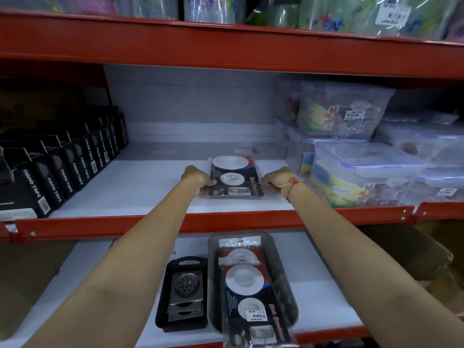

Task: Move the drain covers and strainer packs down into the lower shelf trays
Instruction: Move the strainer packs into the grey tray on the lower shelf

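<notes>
A strainer pack [233,175], dark card with white round strainers under clear plastic, lies on the middle shelf [140,189]. My left hand [198,180] grips its left edge and my right hand [275,180] grips its right edge. On the lower shelf a grey tray [283,285] holds more strainer packs [247,290], one sticking out over the front. Left of it, a black tray [164,305] holds square metal drain covers [187,286] stacked together.
Black boxes of nano tape [57,172] line the middle shelf's left side. Stacked clear plastic containers [364,162] fill its right side. Red shelf beams [226,219] run across the front. Cardboard [414,252] sits at the lower right.
</notes>
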`<state>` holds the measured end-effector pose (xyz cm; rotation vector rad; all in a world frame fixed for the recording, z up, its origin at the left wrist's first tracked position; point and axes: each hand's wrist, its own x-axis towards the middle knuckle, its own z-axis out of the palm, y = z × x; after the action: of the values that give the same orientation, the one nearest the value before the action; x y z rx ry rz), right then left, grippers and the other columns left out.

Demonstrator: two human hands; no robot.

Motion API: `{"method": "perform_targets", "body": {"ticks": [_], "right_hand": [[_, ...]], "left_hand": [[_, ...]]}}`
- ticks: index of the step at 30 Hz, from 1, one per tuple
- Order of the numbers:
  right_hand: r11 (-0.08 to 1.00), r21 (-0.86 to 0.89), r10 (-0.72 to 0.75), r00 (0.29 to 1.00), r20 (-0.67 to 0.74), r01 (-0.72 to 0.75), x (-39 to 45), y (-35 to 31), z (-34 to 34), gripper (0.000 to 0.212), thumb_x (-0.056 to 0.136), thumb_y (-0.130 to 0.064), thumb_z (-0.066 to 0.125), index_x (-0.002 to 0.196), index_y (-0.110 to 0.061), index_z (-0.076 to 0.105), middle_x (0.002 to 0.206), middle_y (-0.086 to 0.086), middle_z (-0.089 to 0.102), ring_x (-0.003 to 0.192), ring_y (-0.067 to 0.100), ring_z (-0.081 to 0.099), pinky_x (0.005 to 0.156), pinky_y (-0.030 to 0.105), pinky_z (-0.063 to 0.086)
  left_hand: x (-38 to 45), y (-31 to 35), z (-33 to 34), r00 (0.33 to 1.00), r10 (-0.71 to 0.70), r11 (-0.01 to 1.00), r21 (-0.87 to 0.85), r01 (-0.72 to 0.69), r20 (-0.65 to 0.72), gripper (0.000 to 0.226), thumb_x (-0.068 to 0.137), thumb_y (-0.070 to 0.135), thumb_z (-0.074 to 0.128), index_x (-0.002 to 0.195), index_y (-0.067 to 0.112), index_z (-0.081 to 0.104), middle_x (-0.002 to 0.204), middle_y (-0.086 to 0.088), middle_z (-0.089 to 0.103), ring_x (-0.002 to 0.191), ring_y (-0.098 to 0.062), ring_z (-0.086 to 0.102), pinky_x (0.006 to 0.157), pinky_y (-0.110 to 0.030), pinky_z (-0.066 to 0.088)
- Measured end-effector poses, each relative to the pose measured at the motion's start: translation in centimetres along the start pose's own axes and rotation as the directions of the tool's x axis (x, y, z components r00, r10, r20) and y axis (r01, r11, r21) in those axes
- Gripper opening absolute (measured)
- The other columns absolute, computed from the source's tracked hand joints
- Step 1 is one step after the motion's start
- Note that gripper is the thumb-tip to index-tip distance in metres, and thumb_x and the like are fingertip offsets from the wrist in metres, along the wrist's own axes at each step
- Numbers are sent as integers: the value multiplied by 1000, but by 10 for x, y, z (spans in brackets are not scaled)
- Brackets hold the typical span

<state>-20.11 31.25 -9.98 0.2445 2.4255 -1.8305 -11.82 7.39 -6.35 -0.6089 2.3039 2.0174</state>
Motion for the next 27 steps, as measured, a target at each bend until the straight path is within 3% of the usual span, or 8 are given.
{"method": "perform_targets", "body": {"ticks": [2, 3, 6, 9, 12, 18, 23, 27], "right_hand": [[995, 99, 23, 998, 55, -29, -51, -25, -3, 20, 68, 3, 75, 86, 5, 65, 81, 20, 67, 76, 30, 66, 64, 33, 60], [982, 183, 17, 991, 132, -41, -70, -30, -9, 13, 71, 8, 71, 82, 4, 65, 80, 18, 68, 74, 27, 66, 61, 30, 61], [970, 234, 13, 970, 242, -71, -102, -29, -28, 16, 77, 11, 65, 86, -1, 66, 70, 6, 74, 68, 13, 67, 55, 20, 59], [976, 204, 1, 943, 332, -72, -135, -25, -43, 33, 77, 12, 65, 106, -3, 64, 90, 9, 71, 82, 15, 67, 63, 22, 60], [978, 196, -3, 925, 379, -77, -161, -13, -52, 39, 77, 14, 62, 111, -5, 60, 95, 8, 68, 88, 17, 65, 71, 25, 59], [992, 110, 9, 888, 460, -67, -208, 30, -60, 46, 71, 14, 67, 113, -4, 61, 110, 11, 70, 96, 22, 66, 83, 28, 56], [987, 102, 61, 866, 496, -127, -234, 87, -59, 58, 56, 10, 75, 109, -5, 59, 107, 13, 64, 95, 25, 64, 87, 33, 54], [978, 100, 111, 864, 491, -182, -246, 127, -57, 45, 68, 16, 70, 104, -10, 61, 93, 5, 66, 85, 18, 69, 86, 33, 54]], "left_hand": [[-13, 1, -5, 996, -7, 989, -146, 21, 94, 38, 73, -21, 66, 109, -18, 54, 89, -28, 66, 58, -30, 72, 53, -41, 62], [-22, 1, -8, 992, 11, 982, -187, 13, 128, 42, 74, -20, 66, 114, -14, 54, 86, -24, 66, 59, -26, 71, 52, -35, 62], [-52, -3, -21, 969, 43, 987, -160, -4, 244, 57, 75, -11, 70, 128, 3, 53, 97, -13, 69, 80, -17, 68, 52, -21, 60], [-80, -14, -29, 945, 98, 984, -170, -46, 313, 69, 76, -8, 71, 136, 16, 47, 119, -13, 67, 92, -18, 68, 59, -22, 61], [-111, -34, -31, 924, 163, 979, -170, -109, 345, 80, 74, -7, 73, 140, 28, 43, 127, -15, 62, 94, -19, 69, 68, -26, 63], [-170, -87, -31, 916, 207, 974, -156, -162, 343, 90, 71, -9, 75, 141, 33, 40, 106, -6, 69, 81, -17, 72, 62, -28, 62], [-207, -133, -30, 913, 208, 978, -98, -185, 352, 92, 71, -9, 76, 142, 35, 38, 107, -6, 66, 82, -18, 71, 65, -29, 62], [-227, -166, -25, 908, 205, 979, -84, -187, 364, 93, 71, -7, 76, 142, 38, 36, 114, -9, 63, 77, -17, 68, 64, -28, 61]]}}
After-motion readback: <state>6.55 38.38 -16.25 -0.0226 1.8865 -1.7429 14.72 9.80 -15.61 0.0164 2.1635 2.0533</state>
